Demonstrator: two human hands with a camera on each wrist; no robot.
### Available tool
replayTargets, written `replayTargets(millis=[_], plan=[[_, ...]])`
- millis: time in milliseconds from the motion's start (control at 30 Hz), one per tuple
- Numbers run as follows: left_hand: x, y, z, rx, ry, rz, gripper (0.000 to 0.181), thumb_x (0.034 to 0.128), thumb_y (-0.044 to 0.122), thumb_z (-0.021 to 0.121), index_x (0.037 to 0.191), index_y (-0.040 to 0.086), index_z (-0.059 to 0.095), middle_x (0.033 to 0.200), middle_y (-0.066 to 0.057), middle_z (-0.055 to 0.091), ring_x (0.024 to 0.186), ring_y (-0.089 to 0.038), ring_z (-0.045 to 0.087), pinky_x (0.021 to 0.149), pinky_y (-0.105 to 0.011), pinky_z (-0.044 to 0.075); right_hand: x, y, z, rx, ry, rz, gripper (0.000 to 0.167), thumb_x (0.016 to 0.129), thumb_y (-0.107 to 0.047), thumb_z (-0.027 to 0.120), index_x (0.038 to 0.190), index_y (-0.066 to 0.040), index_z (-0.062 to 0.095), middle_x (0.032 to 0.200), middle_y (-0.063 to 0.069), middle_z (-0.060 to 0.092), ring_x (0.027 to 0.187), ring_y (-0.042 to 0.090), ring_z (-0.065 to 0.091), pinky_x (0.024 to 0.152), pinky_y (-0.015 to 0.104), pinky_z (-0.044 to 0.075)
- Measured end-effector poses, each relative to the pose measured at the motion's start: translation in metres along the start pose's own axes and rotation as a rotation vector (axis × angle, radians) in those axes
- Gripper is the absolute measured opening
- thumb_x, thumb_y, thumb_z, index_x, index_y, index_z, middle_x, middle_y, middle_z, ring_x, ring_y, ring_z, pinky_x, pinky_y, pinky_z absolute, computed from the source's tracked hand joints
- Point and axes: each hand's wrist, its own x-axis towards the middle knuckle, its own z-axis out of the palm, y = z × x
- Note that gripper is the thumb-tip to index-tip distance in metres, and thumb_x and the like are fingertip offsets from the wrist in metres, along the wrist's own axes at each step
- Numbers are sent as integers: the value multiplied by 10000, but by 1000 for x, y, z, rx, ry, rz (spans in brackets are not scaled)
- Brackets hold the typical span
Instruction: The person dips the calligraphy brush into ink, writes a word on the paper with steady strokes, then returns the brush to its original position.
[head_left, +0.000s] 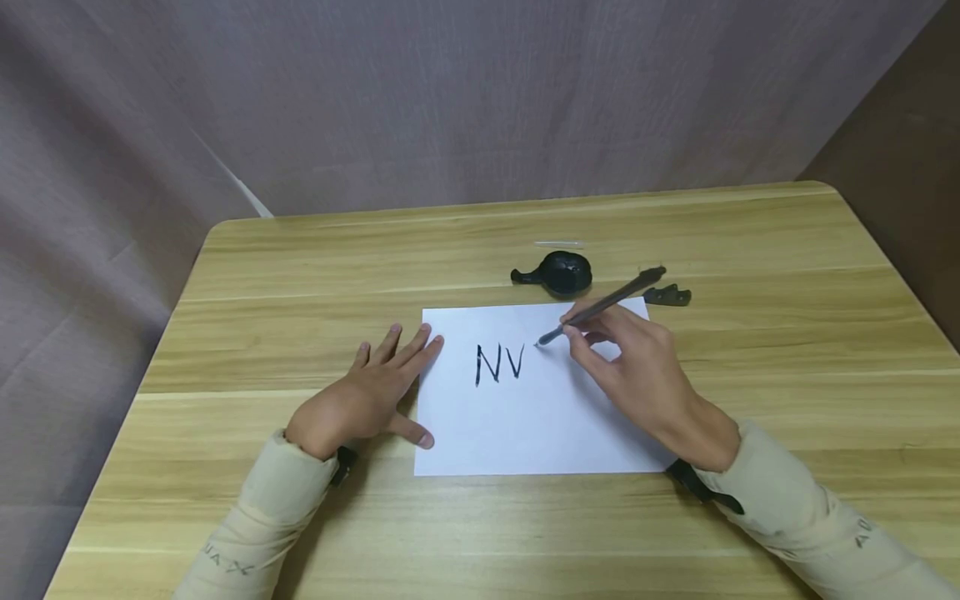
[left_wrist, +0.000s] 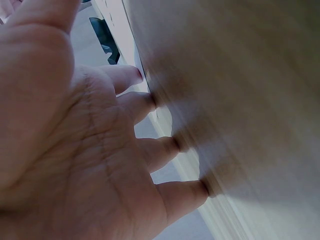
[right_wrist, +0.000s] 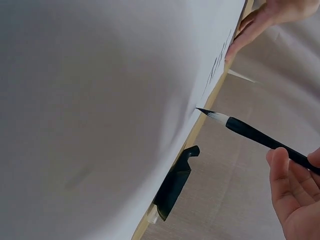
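A sheet of white paper (head_left: pixel 517 433) lies on the table with the black letters N and V (head_left: pixel 498 364) on it. My right hand (head_left: pixel 641 375) pinches a dark-handled calligraphy brush (head_left: pixel 611 302), slanted up to the right. Its black tip points down at the paper just right of the V; in the right wrist view the brush (right_wrist: pixel 252 134) has white hairs above a dark tip, at the sheet's surface. With fingers spread, my left hand (head_left: pixel 363 402) rests at the paper's left edge. In the left wrist view its fingertips (left_wrist: pixel 200 187) press on the table.
Behind the paper stands a glossy black dish (head_left: pixel 566 272) with a spout-like handle to the left. A thin clear stick (head_left: pixel 558 244) lies behind it. To the right, a dark, notched brush rest (head_left: pixel 669 295) sits near the paper's far corner. Grey cloth (head_left: pixel 480 100) hangs behind the wooden table (head_left: pixel 300 283).
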Motion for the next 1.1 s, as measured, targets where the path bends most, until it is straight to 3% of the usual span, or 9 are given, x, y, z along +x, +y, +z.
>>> replayTargets(millis=[133, 400, 867, 1100], plan=[[1, 0, 0, -2, -1, -1, 1324, 753, 520, 896, 1720, 212, 46, 1778, -23, -78, 1613, -402, -118, 1234, -727, -11, -2, -1, -1, 2, 1, -2, 205, 877, 83, 794, 1060, 14, 731, 1000, 104, 793, 834, 220, 784, 769, 309, 620], [0, 0, -1, 1, -1, 7, 1327, 754, 530, 893, 1719, 211, 40, 1776, -22, -86, 1612, -396, -131, 1235, -724, -14, -9, -7, -3, 69, -19, -11, 236, 864, 115, 777, 1065, 4, 724, 1027, 91, 791, 825, 199, 774, 787, 146, 574], [0, 0, 0, -8, 0, 3, 1323, 753, 524, 898, 1720, 208, 52, 1779, -25, -71, 1613, -404, -130, 1231, -730, -16, -19, -18, -6, 62, -54, -16, 224, 856, 94, 782, 1052, 1, 726, 1028, 69, 791, 828, 161, 762, 785, 151, 577], [0, 0, 0, -13, -3, 2, 1324, 753, 525, 897, 1720, 211, 50, 1779, -25, -70, 1614, -400, -133, 1233, -728, -19, -13, -19, -14, 34, -16, -46, 230, 851, 105, 783, 1056, 19, 725, 1031, 86, 783, 875, 185, 757, 836, 158, 575]])
